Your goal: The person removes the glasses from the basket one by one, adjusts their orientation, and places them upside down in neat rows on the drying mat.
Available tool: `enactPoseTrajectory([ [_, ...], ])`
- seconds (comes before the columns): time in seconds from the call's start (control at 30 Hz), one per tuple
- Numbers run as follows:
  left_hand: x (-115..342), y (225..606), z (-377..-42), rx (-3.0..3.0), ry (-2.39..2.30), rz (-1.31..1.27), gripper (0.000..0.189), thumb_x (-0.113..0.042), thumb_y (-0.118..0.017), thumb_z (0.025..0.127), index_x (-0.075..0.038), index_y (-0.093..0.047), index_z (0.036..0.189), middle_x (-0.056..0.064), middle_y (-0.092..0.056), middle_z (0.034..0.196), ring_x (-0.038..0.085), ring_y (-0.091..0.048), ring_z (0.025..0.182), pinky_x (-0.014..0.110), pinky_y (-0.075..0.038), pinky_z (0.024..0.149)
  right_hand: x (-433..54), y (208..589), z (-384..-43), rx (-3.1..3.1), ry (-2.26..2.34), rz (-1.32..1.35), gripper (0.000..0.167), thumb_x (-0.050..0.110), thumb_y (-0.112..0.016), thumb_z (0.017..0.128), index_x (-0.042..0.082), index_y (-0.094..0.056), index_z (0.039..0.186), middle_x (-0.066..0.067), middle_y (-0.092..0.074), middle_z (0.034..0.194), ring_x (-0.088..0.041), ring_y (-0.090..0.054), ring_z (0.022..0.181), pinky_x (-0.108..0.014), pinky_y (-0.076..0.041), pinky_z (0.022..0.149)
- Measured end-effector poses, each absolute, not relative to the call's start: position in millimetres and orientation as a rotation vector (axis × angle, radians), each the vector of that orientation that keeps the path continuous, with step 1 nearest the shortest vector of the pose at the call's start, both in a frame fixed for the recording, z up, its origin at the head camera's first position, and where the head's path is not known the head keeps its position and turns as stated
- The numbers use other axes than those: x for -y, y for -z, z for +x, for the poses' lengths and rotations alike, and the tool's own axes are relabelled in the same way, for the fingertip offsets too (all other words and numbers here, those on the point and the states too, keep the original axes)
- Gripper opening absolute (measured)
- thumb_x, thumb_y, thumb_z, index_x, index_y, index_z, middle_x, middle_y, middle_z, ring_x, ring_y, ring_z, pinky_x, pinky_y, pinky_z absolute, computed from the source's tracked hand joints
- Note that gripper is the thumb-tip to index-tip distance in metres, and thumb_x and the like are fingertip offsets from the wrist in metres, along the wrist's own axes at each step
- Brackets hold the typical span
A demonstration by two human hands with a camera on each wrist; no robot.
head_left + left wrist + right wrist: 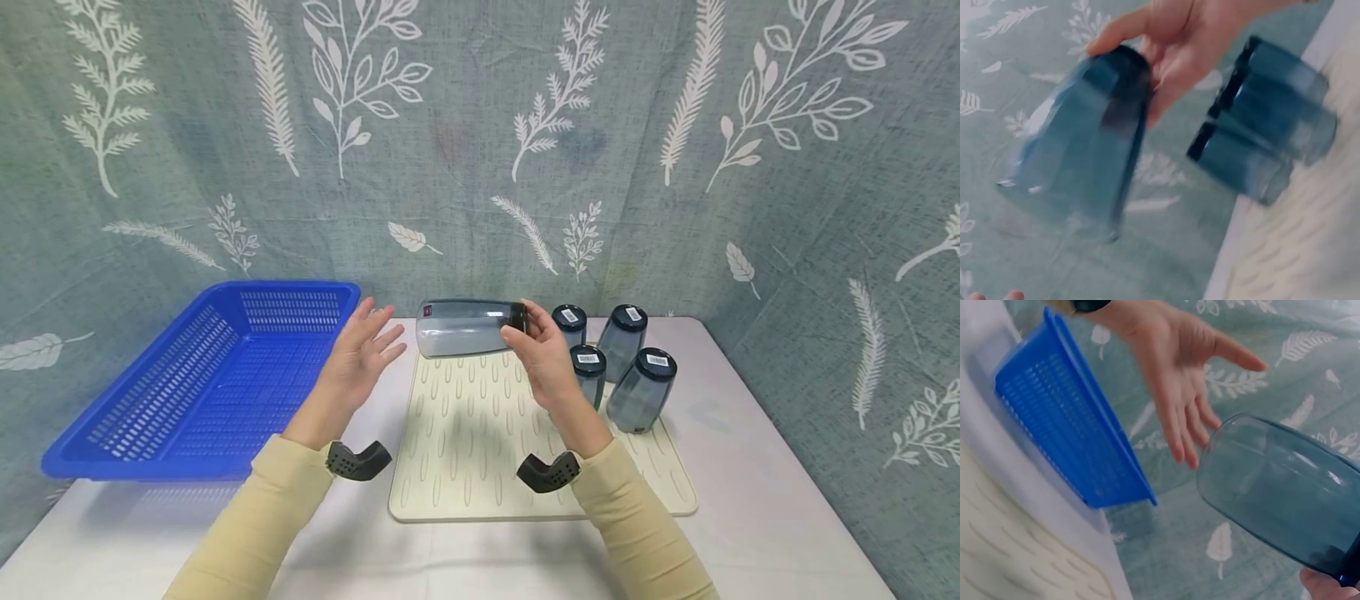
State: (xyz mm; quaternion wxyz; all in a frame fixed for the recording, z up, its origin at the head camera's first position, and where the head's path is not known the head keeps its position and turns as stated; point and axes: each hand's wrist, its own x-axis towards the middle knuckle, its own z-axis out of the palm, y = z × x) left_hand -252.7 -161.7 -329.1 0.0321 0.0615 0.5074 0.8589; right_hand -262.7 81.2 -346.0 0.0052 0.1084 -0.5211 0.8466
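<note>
My right hand [551,354] grips a blue-grey drinking glass [468,327] by its dark base, holding it sideways above the mat. The glass's mouth points left, toward my left hand [358,354], whose spread fingers hold nothing. In the right wrist view the left hand [1179,381] has its palm turned to the glass [1279,487], fingertips close by the rim. The left wrist view shows the thumb and fingers of the right hand [1188,50] round the base of the glass [1085,144].
Several matching glasses [641,392] stand upside down on the right of a cream drying mat [465,450]. At the left is a blue plastic basket [180,467] on the white-covered table [757,467]. A patterned curtain [480,150] hangs behind.
</note>
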Motion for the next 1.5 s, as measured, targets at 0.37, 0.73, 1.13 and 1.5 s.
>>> enactPoseTrajectory([
  [0.37, 205.6, 307.4, -249.0, -1.946, -2.354, 0.177, 0.082, -0.012, -0.049, 0.092, -0.016, 0.012, 0.147, 0.014, -0.001, 0.153, 0.033, -0.01, 0.139, 0.046, -0.014, 0.112, -93.7, 328.3, -267.2, 2.02, -2.417, 0.348, 0.057, 0.0, -0.059, 0.084, 0.007, -0.038, 0.137, -0.017, -0.044, 0.132, -0.024, -0.048, 0.114, -0.029, -0.046, 0.09],
  [0.73, 235.4, 305.7, -251.7, -2.069, -2.264, 0.126, 0.083, -0.023, -0.051, 0.094, -0.018, 0.013, 0.146, 0.013, 0.003, 0.154, 0.034, -0.007, 0.139, 0.049, -0.012, 0.112, -95.8, 317.1, -274.0, 2.452, -2.059, 0.41, 0.063, 0.013, -0.069, 0.081, 0.018, -0.041, 0.137, -0.004, -0.042, 0.139, -0.024, -0.05, 0.115, -0.039, -0.045, 0.092],
  [1.13, 254.3, 295.6, -252.8, -2.593, -1.735, 0.157, 0.088, -0.044, -0.049, 0.091, -0.015, 0.014, 0.146, 0.016, 0.003, 0.153, 0.039, -0.003, 0.138, 0.059, -0.011, 0.108, -93.0, 312.7, -279.9, 2.757, -1.576, 0.478, 0.066, 0.022, -0.072, 0.079, 0.017, -0.042, 0.137, -0.012, -0.049, 0.13, -0.027, -0.054, 0.109, -0.039, -0.048, 0.084],
  [1.5, 270.6, 302.8, -261.2, -3.012, -1.131, 0.15, 0.1, -0.053, -0.055, 0.085, -0.001, 0.005, 0.146, 0.03, -0.006, 0.148, 0.05, -0.008, 0.133, 0.067, -0.016, 0.1, -94.4, 329.8, -293.7, 2.958, -1.234, 0.451, 0.067, 0.03, -0.071, 0.078, 0.017, -0.043, 0.136, -0.011, -0.053, 0.126, -0.025, -0.058, 0.102, -0.039, -0.049, 0.081],
])
